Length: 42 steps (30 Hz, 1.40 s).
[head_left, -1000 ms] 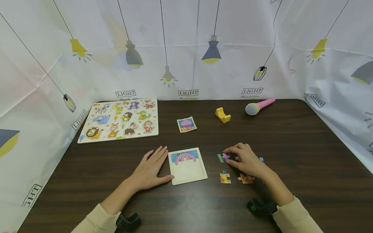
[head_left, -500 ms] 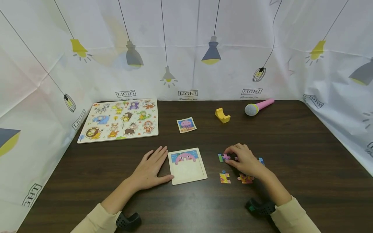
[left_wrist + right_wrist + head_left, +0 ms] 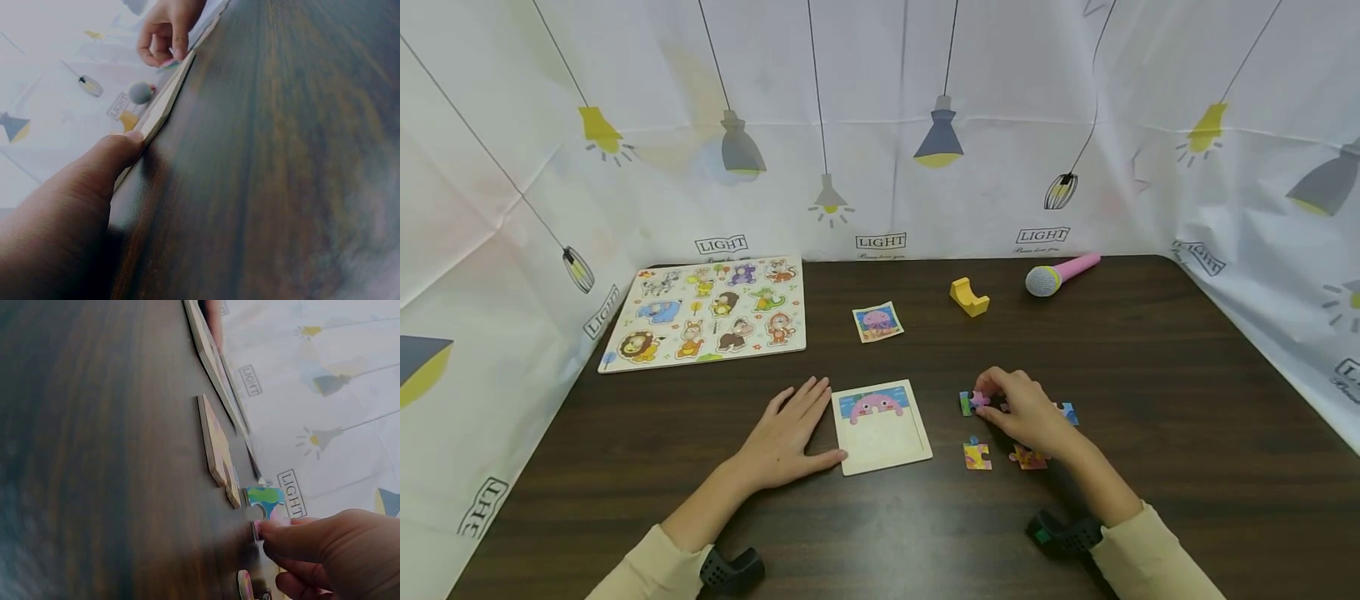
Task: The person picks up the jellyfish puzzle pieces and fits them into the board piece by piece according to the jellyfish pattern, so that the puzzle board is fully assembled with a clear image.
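My left hand (image 3: 786,437) lies flat on the table with straight fingers. Its thumb (image 3: 115,153) touches the left edge of a square wooden puzzle tray (image 3: 887,450), whose top strip shows part of a pink octopus. To the right of the tray, my right hand (image 3: 1026,410) pinches a green, blue and pink puzzle piece (image 3: 265,495) between thumb and fingers. The piece looks tilted up in the right wrist view. Nearer me lie a yellow puzzle piece (image 3: 977,457) and an orange-red puzzle piece (image 3: 1028,457). A blue puzzle piece (image 3: 1067,412) is partly hidden behind my right hand.
An animal puzzle board (image 3: 707,312) lies at the back left. A small octopus picture card (image 3: 877,322), a yellow curved block (image 3: 970,297) and a pink toy microphone (image 3: 1060,275) lie along the back. A lamp-printed cloth (image 3: 880,108) hangs behind the table.
The right thumb and fingers have drawn in closer on the green, blue and pink piece, which appears slightly more tilted. The left hand and tray stay put; the head view has shifted slightly.
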Tool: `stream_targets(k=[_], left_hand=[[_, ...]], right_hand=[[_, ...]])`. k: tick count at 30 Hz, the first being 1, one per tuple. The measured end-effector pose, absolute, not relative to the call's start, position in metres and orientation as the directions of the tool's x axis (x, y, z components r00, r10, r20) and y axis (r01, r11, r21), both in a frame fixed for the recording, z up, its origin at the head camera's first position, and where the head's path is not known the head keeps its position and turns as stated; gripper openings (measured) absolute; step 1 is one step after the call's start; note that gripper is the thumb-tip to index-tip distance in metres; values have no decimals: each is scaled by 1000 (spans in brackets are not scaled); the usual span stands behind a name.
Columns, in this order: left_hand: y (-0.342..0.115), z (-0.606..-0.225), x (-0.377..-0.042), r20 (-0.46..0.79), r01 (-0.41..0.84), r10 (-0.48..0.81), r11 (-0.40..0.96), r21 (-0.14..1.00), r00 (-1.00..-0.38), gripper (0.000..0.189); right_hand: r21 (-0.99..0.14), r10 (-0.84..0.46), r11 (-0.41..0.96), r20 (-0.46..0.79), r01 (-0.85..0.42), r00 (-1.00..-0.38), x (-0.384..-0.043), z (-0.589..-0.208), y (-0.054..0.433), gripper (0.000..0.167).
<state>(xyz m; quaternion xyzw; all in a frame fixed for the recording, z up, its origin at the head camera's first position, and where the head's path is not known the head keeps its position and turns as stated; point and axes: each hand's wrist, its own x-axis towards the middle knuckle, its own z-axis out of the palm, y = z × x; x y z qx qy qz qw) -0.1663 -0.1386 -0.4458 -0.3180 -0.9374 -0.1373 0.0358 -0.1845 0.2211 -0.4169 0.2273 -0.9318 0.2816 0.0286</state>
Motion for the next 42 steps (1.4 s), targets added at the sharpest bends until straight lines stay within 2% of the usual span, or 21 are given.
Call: stream_targets(k=[9, 27, 36, 42], left_hand=[[-139, -447, -166, 149, 600, 582, 766, 231, -799, 91], [-139, -450, -166, 159, 603, 582, 763, 231, -797, 91], [-140, -451, -166, 192, 631, 601, 743, 224, -776, 66], [-141, -450, -167, 204, 644, 612, 738, 202, -764, 63]], right_hand=[[-529, -418, 698, 247, -483, -874, -181, -410, 213, 23], [-577, -457, 659, 203, -483, -866, -179, -399, 180, 21], [-625, -480, 607, 204, -491, -853, -181, -397, 153, 20], [-625, -505, 593, 202, -507, -839, -185, -397, 137, 18]])
